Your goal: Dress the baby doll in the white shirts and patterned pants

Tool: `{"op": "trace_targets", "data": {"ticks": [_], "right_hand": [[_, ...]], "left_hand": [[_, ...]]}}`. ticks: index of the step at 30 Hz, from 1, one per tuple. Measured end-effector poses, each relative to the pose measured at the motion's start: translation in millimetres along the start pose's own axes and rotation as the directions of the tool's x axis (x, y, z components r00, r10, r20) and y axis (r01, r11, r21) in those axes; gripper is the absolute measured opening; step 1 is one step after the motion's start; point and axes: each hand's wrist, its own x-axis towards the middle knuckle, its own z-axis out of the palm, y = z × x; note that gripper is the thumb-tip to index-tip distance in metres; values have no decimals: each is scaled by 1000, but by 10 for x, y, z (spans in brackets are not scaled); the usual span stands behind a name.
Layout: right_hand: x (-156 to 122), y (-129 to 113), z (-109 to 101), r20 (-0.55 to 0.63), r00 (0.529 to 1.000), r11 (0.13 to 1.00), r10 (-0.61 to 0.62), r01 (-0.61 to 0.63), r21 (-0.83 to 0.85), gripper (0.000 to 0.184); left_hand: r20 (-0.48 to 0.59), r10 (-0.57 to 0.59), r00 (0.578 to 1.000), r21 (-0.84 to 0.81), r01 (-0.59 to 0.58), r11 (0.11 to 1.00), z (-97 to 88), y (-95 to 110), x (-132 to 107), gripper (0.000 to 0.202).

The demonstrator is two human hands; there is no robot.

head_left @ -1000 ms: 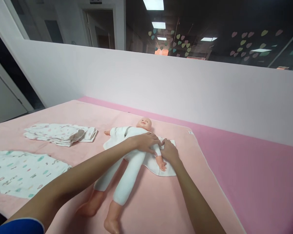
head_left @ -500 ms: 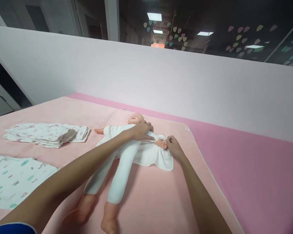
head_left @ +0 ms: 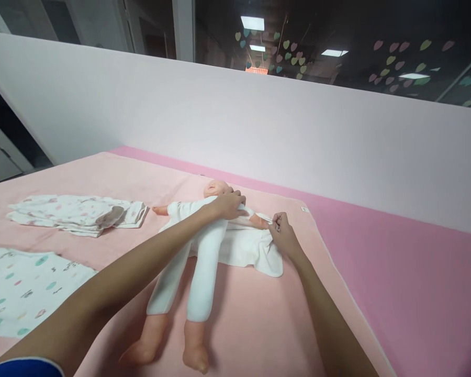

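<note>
**Right hand on white top edge, left hand on doll**

Doll [head_left: 201, 285] on its back on the pink sheet [head_left: 259, 319], head toward the white wall [head_left: 239, 120], bare feet toward the wearer. Legs apart, both arms out to the sides.

White top [head_left: 243, 248] partly under the doll, loose part spread on the sheet to the right, rumpled near its corner.

Right hand [head_left: 284, 234]: thumb and fingertips pinching the top's edge, just beside the doll's right-side hand as seen here. Cloth looks pulled out toward the fingers.

Left hand [head_left: 229, 203]: palm down across the doll's chest and upper arm, just below the head, fingers curled over the far side. Can't tell if they grip cloth or just rest. Blue sleeve [head_left: 23, 367] at bottom left on that arm.

Left of the doll: folded clothes stack [head_left: 70, 213], well apart from both hands. Nearer the wearer: printed cloth [head_left: 27, 288] laid flat, partly behind the left forearm.

Pink mat [head_left: 408, 272] shows beyond the sheet's right edge. Window [head_left: 337, 26] above the wall, heart stickers on it.
</note>
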Motion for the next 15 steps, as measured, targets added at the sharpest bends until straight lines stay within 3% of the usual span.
{"op": "trace_targets", "data": {"ticks": [4, 11, 13, 15], "right_hand": [[-37, -192, 0, -8, 996, 987, -94, 92, -130, 15], [-78, -393, 235, -17, 995, 993, -94, 93, -72, 14], [-100, -424, 314, -40, 989, 988, -146, 143, -61, 12], [-131, -431, 355, -34, 986, 985, -164, 162, -52, 11]], "left_hand": [[2, -66, 998, -26, 66, 997, 7, 5, 30, 47], [20, -71, 997, -158, 73, 985, 275, 425, 105, 41], [32, -77, 996, -171, 82, 982, 278, 416, 135, 32], [54, 16, 998, -230, -3, 973, 205, 262, 108, 28]]}}
